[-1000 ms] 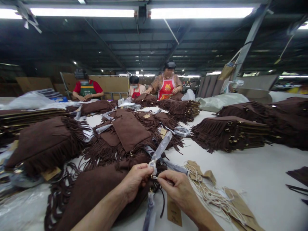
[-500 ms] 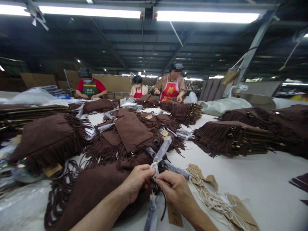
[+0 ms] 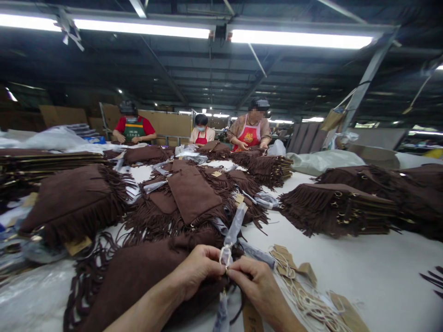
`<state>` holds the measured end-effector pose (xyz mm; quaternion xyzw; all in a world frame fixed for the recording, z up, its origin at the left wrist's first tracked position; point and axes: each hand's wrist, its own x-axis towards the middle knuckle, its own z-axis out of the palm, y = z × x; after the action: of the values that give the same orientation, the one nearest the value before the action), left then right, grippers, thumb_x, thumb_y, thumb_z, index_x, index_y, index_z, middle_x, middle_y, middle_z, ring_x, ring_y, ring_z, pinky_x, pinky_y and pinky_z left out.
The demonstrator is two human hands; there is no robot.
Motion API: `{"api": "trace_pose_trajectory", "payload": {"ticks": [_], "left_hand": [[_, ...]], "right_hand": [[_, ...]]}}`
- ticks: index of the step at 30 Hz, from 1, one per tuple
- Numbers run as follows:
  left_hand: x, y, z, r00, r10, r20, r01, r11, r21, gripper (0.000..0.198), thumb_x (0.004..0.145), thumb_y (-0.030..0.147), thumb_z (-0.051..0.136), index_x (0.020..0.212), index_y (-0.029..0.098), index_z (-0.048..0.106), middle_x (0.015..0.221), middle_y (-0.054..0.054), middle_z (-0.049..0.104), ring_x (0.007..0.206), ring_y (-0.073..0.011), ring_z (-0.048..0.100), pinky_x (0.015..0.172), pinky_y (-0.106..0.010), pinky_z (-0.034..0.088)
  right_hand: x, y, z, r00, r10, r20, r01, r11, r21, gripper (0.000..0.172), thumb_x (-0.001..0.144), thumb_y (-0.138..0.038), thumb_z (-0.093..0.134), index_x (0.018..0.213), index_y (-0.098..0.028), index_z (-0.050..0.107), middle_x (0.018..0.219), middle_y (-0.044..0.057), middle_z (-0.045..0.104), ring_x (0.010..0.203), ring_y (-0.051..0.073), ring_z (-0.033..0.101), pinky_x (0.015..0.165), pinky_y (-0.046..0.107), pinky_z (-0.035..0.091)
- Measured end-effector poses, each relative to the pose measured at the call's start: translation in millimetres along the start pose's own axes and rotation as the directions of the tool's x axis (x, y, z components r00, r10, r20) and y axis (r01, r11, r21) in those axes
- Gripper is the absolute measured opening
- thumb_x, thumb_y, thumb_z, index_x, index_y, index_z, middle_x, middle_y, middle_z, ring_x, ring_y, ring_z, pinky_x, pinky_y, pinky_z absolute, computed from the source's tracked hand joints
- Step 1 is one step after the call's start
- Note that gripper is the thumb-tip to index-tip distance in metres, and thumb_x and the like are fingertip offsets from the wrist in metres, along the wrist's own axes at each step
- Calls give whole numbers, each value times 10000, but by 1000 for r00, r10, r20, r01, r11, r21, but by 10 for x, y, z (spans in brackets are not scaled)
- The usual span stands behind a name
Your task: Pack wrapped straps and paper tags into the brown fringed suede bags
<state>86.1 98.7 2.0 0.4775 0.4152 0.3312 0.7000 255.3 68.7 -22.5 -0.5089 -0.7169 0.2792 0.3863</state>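
Observation:
Just right of a brown fringed bag, my left hand is closed, thumb and finger pinching a white cord looped around a plastic-wrapped strap. The fingertips of my right hand are pinched on the same cord, almost touching the left ones; a small gold-coloured metal bit shows there, partly hidden. A brown paper tag hangs below my right hand. Another wrapped strap piece lies beneath both hands, by a thin dark strip.
Brown tags with white strings lie on the white table at right. Stacked fringed bags stand behind them. More bags are heaped ahead, another at left. Several co-workers, one in a red apron, stand across the table.
The view has tilted upward slightly. My hands stay together at the cord, whose loop now shows more openly between them. The red-aproned co-worker's hands have come down onto the bags.

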Motion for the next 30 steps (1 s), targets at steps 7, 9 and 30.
{"api": "trace_pose_trajectory", "payload": {"ticks": [7,9,30], "left_hand": [[35,-27,13,999,3,-47,-8,993,-117,332,398,51,558,710,146,617,615,22,606,554,-98,490,493,-201,343],[21,25,-7,999,-9,-39,2,984,-178,382,385,42,548,746,151,606,618,21,603,537,-97,481,462,-202,327],[35,-131,112,973,219,-66,-190,935,298,137,587,210,645,699,132,633,642,9,584,553,-121,518,518,-237,422]], "right_hand": [[-16,-31,-71,998,30,50,-30,1000,-4,181,819,-299,590,773,-199,733,673,5,635,651,172,576,607,260,387],[-31,-27,-103,993,90,77,-93,995,31,147,804,-301,598,816,-196,700,617,-20,586,576,154,541,537,246,363],[1,26,-29,984,170,-54,-143,933,329,263,844,-428,584,733,-196,642,496,-74,431,453,110,409,464,222,341]]}}
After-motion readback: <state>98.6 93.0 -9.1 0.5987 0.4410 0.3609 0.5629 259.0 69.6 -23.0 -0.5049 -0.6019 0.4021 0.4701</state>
